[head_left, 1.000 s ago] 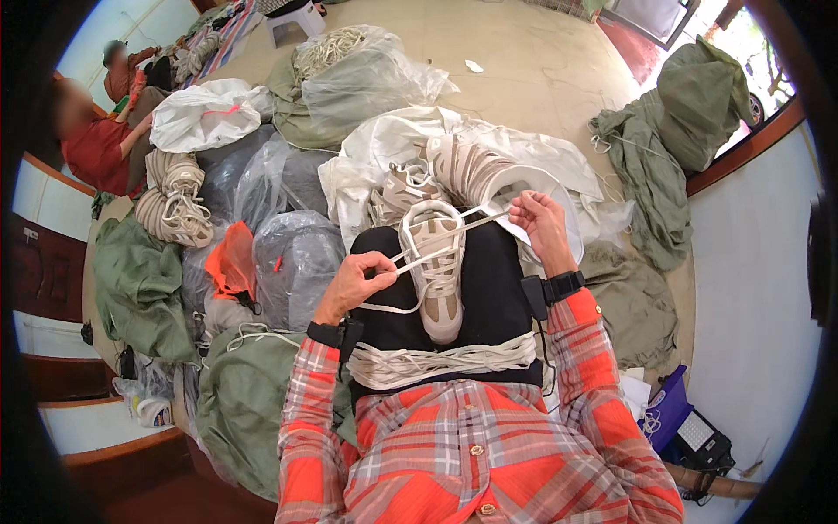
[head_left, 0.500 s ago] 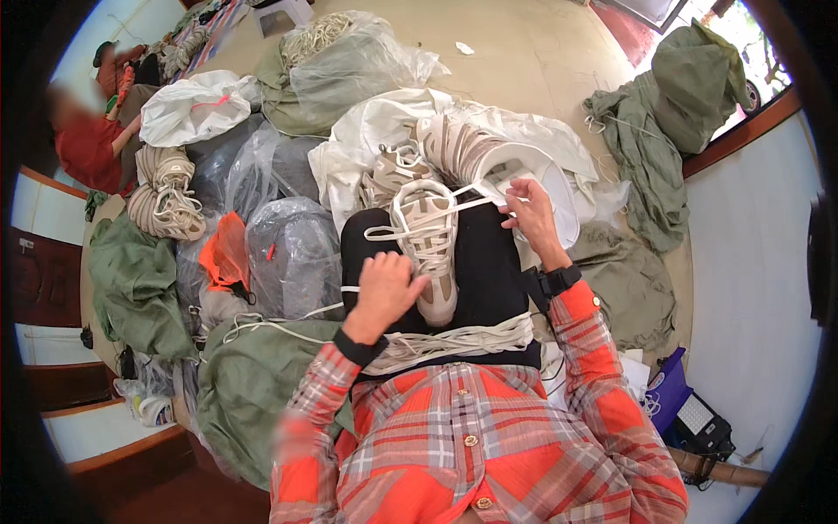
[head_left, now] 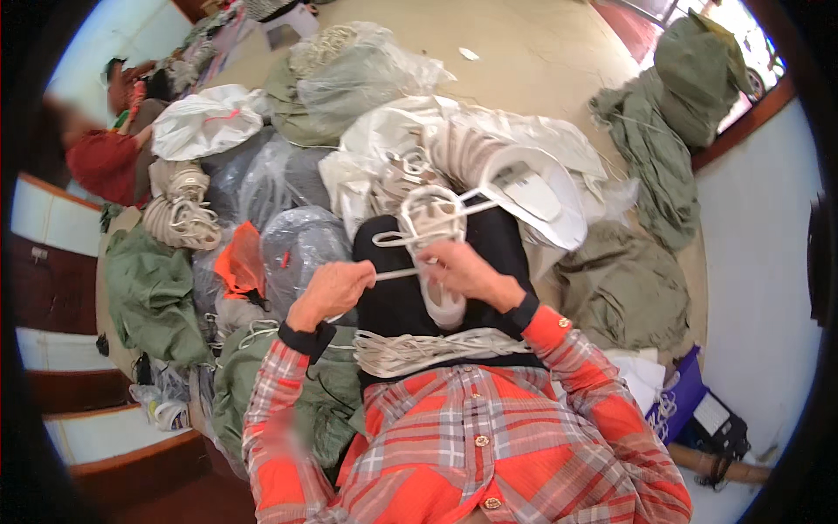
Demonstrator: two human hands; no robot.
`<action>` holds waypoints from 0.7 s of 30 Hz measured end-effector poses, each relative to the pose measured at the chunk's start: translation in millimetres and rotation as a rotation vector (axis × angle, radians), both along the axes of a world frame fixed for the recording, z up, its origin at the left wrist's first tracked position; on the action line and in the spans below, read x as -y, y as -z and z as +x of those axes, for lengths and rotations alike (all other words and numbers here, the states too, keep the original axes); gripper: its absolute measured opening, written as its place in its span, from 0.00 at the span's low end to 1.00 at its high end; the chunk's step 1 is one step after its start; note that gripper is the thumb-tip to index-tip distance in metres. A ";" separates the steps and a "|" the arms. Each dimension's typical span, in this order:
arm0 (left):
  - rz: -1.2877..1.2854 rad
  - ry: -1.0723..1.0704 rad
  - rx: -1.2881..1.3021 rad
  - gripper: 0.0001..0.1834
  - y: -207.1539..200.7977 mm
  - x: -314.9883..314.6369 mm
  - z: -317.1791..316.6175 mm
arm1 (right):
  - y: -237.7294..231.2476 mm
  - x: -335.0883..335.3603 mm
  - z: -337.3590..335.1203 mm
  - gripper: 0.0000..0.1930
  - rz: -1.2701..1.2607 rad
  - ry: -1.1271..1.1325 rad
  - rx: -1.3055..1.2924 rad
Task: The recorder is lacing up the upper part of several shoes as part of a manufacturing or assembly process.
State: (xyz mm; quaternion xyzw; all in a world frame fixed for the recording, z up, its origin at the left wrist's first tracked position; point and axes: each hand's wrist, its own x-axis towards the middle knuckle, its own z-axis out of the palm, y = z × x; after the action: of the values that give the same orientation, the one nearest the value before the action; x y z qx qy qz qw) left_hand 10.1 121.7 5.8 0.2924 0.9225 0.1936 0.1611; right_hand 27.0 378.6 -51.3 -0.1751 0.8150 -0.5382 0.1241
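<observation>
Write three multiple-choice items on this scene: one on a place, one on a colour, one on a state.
1. Where does the white shoe lie?
A. on the black lap
B. on the bare floor
C. on the stairs

2. What colour is the scrap among the clear bags to the person's left?
A. blue
B. orange
C. yellow

3. How does the left hand hold the white cord?
A. flat and open
B. pinched in the fingers
C. away from it

Answers: 1 A, the shoe rests on the black cloth over the legs. 2 B, it is bright orange. 3 B, the fingers close on the cord's end, near the right hand.
</observation>
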 end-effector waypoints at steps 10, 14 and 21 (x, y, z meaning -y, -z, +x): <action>-0.193 -0.647 0.081 0.10 -43.0 319.2 125.2 | -12.0 24.6 -24.1 0.10 -0.104 -0.220 0.400; -0.457 -0.848 0.004 0.10 -56.9 376.9 200.3 | -23.9 20.7 -34.9 0.11 -0.045 -0.152 0.471; -0.900 -1.291 -0.132 0.08 -29.6 410.6 278.0 | -16.0 26.2 -38.0 0.10 0.029 -0.265 0.264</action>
State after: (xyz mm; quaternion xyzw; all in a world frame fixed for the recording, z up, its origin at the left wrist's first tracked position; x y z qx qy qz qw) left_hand 288.1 -289.0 35.4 -0.3834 0.9072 -0.1607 0.0643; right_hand -11.0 352.4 -35.3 -0.2071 0.7691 -0.5237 0.3023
